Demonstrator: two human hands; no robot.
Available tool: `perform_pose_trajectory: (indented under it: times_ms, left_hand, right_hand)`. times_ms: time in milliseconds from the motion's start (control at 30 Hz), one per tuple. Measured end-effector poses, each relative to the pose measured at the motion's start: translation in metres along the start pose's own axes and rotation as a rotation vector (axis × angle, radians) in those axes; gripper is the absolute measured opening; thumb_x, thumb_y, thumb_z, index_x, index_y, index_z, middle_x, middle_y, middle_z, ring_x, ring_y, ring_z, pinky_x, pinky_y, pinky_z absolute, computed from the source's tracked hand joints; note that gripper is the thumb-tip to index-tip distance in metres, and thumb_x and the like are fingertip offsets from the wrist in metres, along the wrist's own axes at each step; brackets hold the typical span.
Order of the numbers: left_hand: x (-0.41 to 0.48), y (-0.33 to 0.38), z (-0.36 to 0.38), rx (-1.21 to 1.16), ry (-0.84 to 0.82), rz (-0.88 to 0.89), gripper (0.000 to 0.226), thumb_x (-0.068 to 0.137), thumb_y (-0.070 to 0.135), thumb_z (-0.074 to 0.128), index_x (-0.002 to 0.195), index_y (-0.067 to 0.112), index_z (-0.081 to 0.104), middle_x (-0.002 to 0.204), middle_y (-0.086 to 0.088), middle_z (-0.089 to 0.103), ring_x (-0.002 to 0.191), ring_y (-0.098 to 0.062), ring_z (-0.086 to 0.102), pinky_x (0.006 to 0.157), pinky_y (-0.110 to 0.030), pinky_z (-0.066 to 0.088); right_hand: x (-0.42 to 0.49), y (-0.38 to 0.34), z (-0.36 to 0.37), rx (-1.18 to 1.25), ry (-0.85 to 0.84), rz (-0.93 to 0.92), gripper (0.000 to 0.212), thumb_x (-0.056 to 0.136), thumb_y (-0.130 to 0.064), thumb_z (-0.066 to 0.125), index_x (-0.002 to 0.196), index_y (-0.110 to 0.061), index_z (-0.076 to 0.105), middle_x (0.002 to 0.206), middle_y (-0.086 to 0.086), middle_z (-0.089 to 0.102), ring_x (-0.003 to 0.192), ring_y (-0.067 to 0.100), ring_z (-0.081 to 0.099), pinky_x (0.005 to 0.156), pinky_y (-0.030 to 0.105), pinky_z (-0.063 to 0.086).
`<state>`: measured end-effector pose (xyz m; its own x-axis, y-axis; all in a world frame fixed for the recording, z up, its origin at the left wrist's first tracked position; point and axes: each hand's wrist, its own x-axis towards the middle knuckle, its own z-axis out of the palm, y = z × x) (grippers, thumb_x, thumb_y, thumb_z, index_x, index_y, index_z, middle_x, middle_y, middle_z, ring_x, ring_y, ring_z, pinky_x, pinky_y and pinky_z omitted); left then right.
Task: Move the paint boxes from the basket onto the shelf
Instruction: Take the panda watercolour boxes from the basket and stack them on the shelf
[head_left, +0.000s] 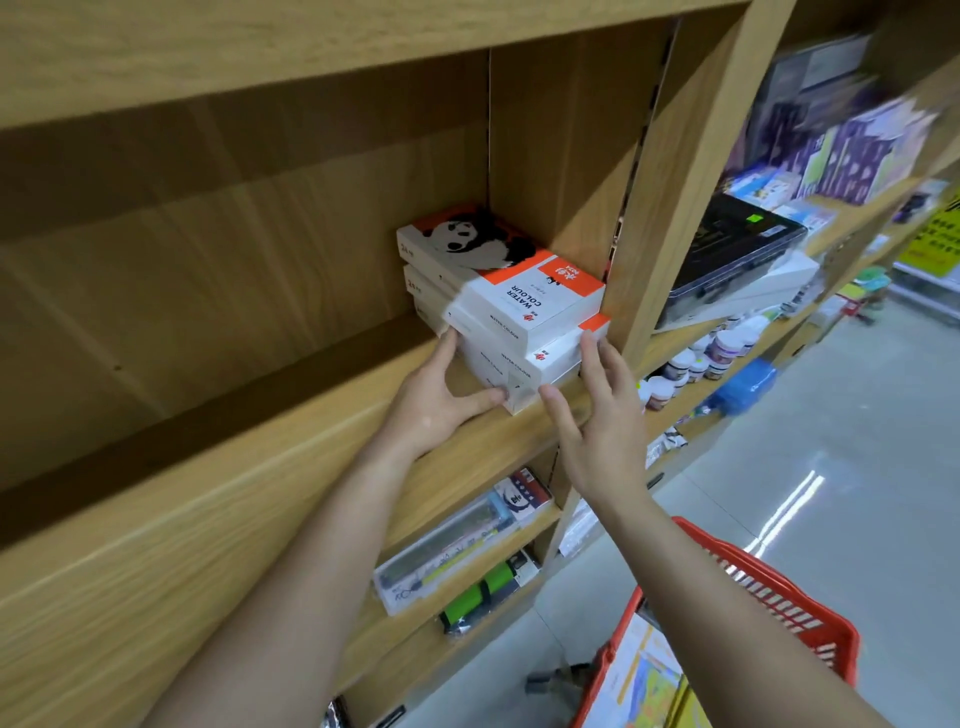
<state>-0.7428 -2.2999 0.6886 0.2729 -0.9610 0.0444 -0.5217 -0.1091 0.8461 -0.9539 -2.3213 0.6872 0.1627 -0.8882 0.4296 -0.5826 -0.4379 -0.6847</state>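
As 'catalogued from the left: item one, light-wood shelf (260, 467), a deep laminate board with much of its length showing to the left of the goods. Item two, left hand (441, 400), fingers straight and spread, forefinger laid along the left side of the front stack and thumb touching its near corner; it presses and does not clasp. Item three, rear stack (467, 241) of three flat white cardboard paint boxes, the topmost printed with a black-and-white panda on orange, set back in the bay's right corner. Item four, front stack (530, 306) of white-and-orange cardboard paint boxes lettered WATER COLOUR, at least two deep (lower edge blurred), lying on the board just in front of the rear stack and skewed to it. Item five, right hand (597, 415), fingers likewise extended, fingertips touching the right side of the lower box, holding nothing. Item six, wooden upright (675, 234), just right of the boxes. Item seven, neighbouring bay: black flat case (737, 244), with small lidded jars (696, 358) below it. Item eight, red plastic basket (779, 587), lower right, well apart from the shelf, with colourful printed packs inside; whether these are paint boxes cannot be told. Status, by judgement: both stacks shelved, front stack apparently wanting squaring; what remains depends on the basket's contents.
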Motion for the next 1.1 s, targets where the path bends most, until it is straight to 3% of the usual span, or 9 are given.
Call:
perform_pose_trajectory:
  times_ms: [133, 333, 433, 533, 600, 733, 833, 933, 1100]
  left_hand:
    - [-0.009, 0.001, -0.008, -0.11, 0.094, 0.026, 0.102, 0.073, 0.069, 0.071, 0.159, 0.043, 0.023, 0.158, 0.018, 0.04, 0.147, -0.013, 0.039, 0.119, -0.048, 0.037]
    - [0.01, 0.027, -0.016, -0.082, 0.09, 0.055, 0.062, 0.089, 0.064, 0.059, 0.143, 0.034, 0.048, 0.145, 0.007, 0.059, 0.132, -0.014, 0.054, 0.108, -0.049, 0.047]
    - [0.02, 0.032, -0.011, -0.081, 0.08, 0.055, 0.048, 0.098, 0.05, 0.06, 0.139, 0.026, 0.053, 0.139, 0.002, 0.063, 0.126, -0.016, 0.058, 0.105, -0.048, 0.049]
    - [0.02, 0.026, -0.015, -0.127, 0.047, 0.059, 0.043, 0.098, 0.047, 0.063, 0.137, 0.035, 0.05, 0.129, 0.02, 0.063, 0.116, 0.008, 0.057, 0.101, -0.036, 0.048]
    - [0.014, 0.018, -0.017, -0.187, -0.013, 0.052, 0.053, 0.097, 0.045, 0.065, 0.144, 0.041, 0.042, 0.137, 0.027, 0.056, 0.124, 0.018, 0.049, 0.105, -0.03, 0.043]
    - [-0.002, 0.003, -0.007, -0.075, -0.082, -0.021, 0.095, 0.093, 0.04, 0.073, 0.163, 0.042, 0.008, 0.167, 0.007, 0.031, 0.153, -0.015, 0.028, 0.123, -0.047, 0.028]
    - [-0.006, 0.001, 0.002, 0.118, -0.098, -0.058, 0.111, 0.085, 0.054, 0.075, 0.16, 0.045, -0.007, 0.168, 0.002, 0.03, 0.152, -0.025, 0.032, 0.119, -0.049, 0.033]
    - [-0.002, 0.002, 0.006, 0.308, -0.096, -0.046, 0.121, 0.08, 0.068, 0.071, 0.158, 0.042, -0.017, 0.169, -0.001, 0.029, 0.149, -0.03, 0.036, 0.113, -0.05, 0.04]
    - [0.001, -0.003, 0.008, 0.347, -0.094, -0.033, 0.118, 0.082, 0.07, 0.067, 0.157, 0.043, -0.02, 0.168, -0.001, 0.031, 0.148, -0.03, 0.038, 0.111, -0.053, 0.042]
  right_hand:
    - [0.016, -0.016, 0.019, -0.04, -0.015, 0.037, 0.075, 0.102, -0.049, 0.059, 0.165, -0.02, 0.03, 0.168, 0.01, 0.039, 0.15, 0.032, 0.04, 0.116, 0.045, 0.039]
    - [0.019, -0.013, 0.019, 0.054, 0.026, 0.051, 0.085, 0.096, -0.056, 0.063, 0.165, -0.02, 0.028, 0.156, 0.004, 0.055, 0.138, 0.028, 0.053, 0.113, 0.041, 0.045]
    - [0.021, -0.014, 0.012, -0.062, 0.046, -0.085, 0.089, 0.096, -0.064, 0.055, 0.167, -0.019, 0.023, 0.167, 0.016, 0.039, 0.147, 0.034, 0.044, 0.114, 0.041, 0.038]
    - [0.023, -0.018, 0.016, -0.129, -0.06, -0.107, 0.087, 0.099, -0.061, 0.053, 0.168, -0.024, 0.017, 0.173, 0.02, 0.024, 0.151, 0.038, 0.039, 0.116, 0.048, 0.041]
    - [0.024, -0.013, 0.017, -0.127, -0.083, -0.13, 0.087, 0.101, -0.052, 0.059, 0.169, -0.027, 0.011, 0.175, 0.017, 0.018, 0.154, 0.034, 0.035, 0.117, 0.048, 0.04]
    - [0.014, 0.011, 0.014, -0.016, -0.148, -0.054, 0.085, 0.101, -0.042, 0.065, 0.168, -0.027, 0.015, 0.176, 0.0, 0.019, 0.158, 0.012, 0.024, 0.122, 0.041, 0.036]
    - [0.001, 0.021, 0.018, -0.07, -0.175, 0.026, 0.088, 0.097, -0.042, 0.071, 0.166, -0.015, 0.024, 0.169, 0.005, 0.037, 0.152, 0.023, 0.038, 0.12, 0.049, 0.041]
    - [-0.002, 0.013, 0.031, -0.055, -0.124, 0.09, 0.09, 0.095, -0.049, 0.07, 0.164, -0.011, 0.026, 0.166, 0.01, 0.043, 0.149, 0.025, 0.042, 0.122, 0.038, 0.037]
    - [-0.016, 0.007, 0.051, -0.167, 0.041, 0.114, 0.074, 0.093, -0.059, 0.066, 0.143, -0.006, 0.055, 0.143, 0.014, 0.062, 0.135, 0.03, 0.053, 0.109, 0.042, 0.044]
